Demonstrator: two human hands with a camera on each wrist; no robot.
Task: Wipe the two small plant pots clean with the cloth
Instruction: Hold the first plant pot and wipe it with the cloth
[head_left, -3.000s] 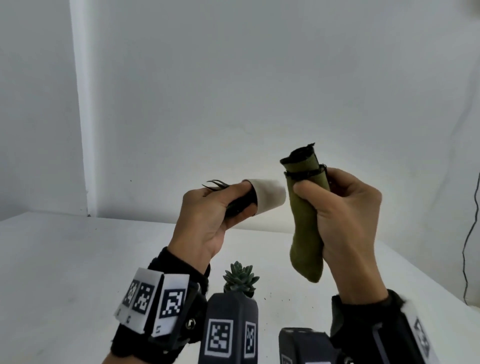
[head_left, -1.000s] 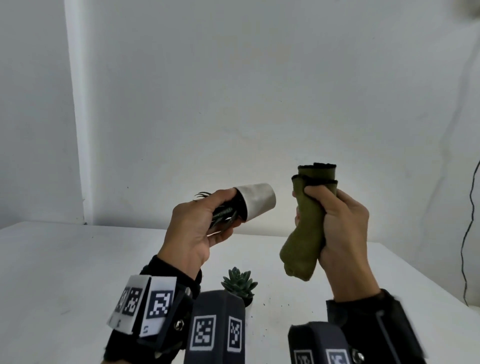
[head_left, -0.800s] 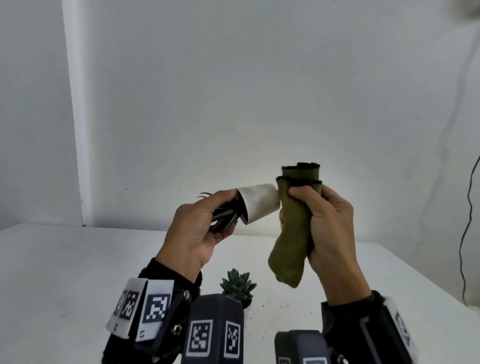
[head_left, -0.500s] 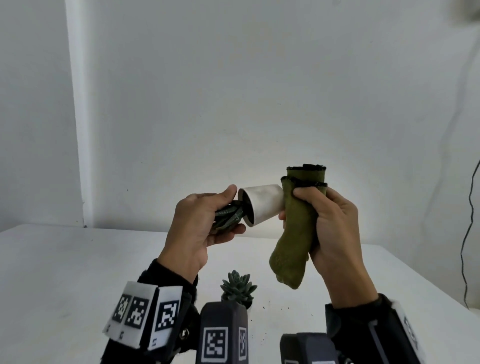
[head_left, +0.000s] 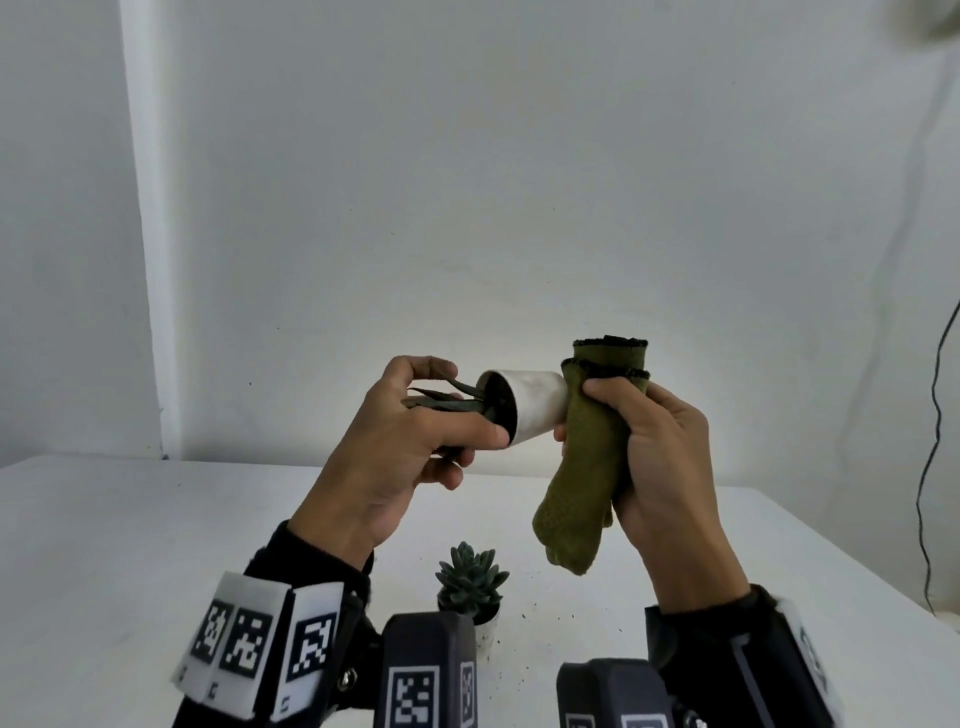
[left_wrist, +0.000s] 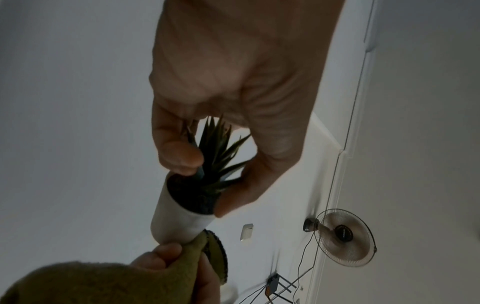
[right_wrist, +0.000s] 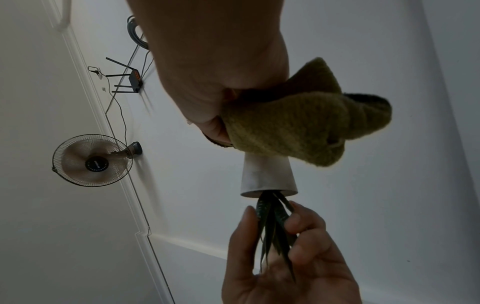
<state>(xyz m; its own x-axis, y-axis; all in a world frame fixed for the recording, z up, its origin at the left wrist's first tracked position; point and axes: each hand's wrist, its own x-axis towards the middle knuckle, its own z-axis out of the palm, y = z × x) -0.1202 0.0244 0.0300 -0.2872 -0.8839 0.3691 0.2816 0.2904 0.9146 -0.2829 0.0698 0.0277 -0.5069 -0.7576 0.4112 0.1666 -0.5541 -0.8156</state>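
The left hand (head_left: 395, 457) holds the small white round plant pot (head_left: 524, 402) sideways in the air by its spiky dark leaves (right_wrist: 272, 222), while the right hand (head_left: 660, 457) grips the folded green cloth (head_left: 587, 467) against its bottom, so a hard push could snap the leaves or spill soil.

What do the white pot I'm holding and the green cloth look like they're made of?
The white pot looks like matte ceramic or perhaps paper pulp: a dull, chalky wall with no gloss and a thin rim; the pictures can't settle which. The green cloth looks like soft terry or microfibre: a fuzzy, looped olive surface that folds limply, with a dark stitched edge at its top.
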